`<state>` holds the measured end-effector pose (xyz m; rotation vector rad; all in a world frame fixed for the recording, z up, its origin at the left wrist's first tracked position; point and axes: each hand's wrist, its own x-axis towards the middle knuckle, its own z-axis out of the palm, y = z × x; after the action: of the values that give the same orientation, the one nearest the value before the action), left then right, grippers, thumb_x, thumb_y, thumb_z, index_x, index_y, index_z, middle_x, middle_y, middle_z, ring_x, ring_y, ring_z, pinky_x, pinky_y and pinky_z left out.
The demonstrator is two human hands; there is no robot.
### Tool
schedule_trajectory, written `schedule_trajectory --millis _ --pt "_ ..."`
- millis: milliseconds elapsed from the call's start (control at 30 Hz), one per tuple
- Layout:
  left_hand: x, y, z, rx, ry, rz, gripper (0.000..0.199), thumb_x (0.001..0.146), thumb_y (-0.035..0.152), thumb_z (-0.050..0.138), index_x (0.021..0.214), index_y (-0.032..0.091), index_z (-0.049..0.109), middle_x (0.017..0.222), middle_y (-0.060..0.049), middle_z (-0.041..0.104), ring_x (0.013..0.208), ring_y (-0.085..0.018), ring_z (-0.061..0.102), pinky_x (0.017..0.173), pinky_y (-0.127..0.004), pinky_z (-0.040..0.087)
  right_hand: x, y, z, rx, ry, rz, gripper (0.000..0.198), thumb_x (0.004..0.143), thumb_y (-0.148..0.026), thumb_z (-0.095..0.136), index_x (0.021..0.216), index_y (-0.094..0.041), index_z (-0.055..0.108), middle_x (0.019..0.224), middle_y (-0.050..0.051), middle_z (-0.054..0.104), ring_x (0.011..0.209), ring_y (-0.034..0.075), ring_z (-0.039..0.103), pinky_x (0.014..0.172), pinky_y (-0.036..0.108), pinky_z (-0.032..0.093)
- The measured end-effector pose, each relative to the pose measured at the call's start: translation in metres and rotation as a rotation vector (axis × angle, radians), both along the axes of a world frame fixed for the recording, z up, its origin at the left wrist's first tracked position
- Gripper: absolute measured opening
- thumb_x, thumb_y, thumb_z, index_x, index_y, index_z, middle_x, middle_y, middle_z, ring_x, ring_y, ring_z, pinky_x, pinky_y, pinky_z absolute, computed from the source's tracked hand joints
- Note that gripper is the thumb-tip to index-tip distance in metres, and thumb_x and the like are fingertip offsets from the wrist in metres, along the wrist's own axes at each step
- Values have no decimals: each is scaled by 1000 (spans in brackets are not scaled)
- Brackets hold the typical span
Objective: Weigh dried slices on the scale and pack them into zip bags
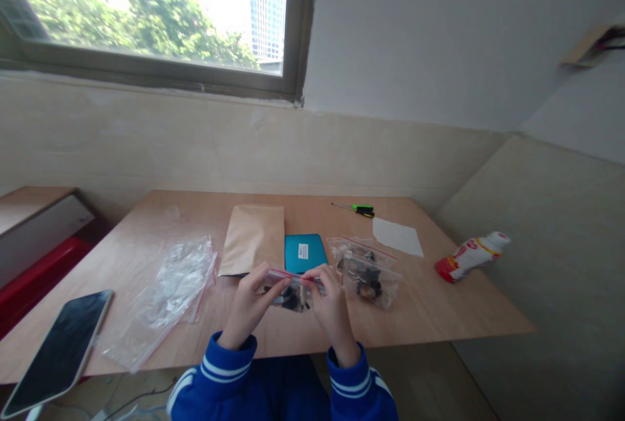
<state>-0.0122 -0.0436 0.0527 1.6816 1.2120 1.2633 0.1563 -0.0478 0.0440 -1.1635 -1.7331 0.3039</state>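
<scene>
Between both hands is a small clear zip bag [294,299] with a red seal strip and dark small parts inside. My left hand [250,302] pinches the top edge at its left end. On the right end of the seal, my right hand [331,304] pinches with thumb and fingers. What the parts in the bag are is too small to tell. Just behind the hands lie a brown paper envelope [256,235] and a teal box [307,252] with a white label. Filled zip bags [368,271] holding dark pieces rest right of my right hand.
Flattened clear plastic bags [170,284] lie on the left, and a tablet [61,346] sits at the front left edge. Toward the back are a green-and-black screwdriver [361,208] and white paper [398,237]. A red-and-white bottle [471,256] stands near the right edge.
</scene>
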Motion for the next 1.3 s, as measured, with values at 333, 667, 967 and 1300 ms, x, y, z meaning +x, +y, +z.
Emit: schedule_trajectory --millis 333,667,967,1300 --pt "3 -2 8 48 -18 9 16 85 32 60 82 18 65 78 -3 67 74 -15 64 66 -25 49 -4 -1 -2 -41 72 -12 14 92 -26 52 80 -22 58 77 2 60 77 18 58 73 29 43" --pt "-16 2 8 16 44 16 17 84 34 61 81 18 68 77 -2 67 73 -15 63 68 -25 49 5 4 -8 -166 -58 92 14 89 -19 58 75 -21 62 75 0 68 75 18 60 71 29 41" --pt "-17 -2 10 -77 -22 -26 23 86 38 55 81 17 64 74 -2 65 70 -15 62 61 -24 49 3 0 -5 -135 -113 57 21 87 -8 53 72 -20 59 71 0 66 71 17 58 69 29 37" --pt "-11 -4 8 -107 -21 188 32 85 46 52 72 18 58 65 0 59 63 -15 59 56 -24 46 15 2 -13 -242 -104 100 18 88 -18 57 72 -21 64 72 0 66 73 17 60 69 27 42"
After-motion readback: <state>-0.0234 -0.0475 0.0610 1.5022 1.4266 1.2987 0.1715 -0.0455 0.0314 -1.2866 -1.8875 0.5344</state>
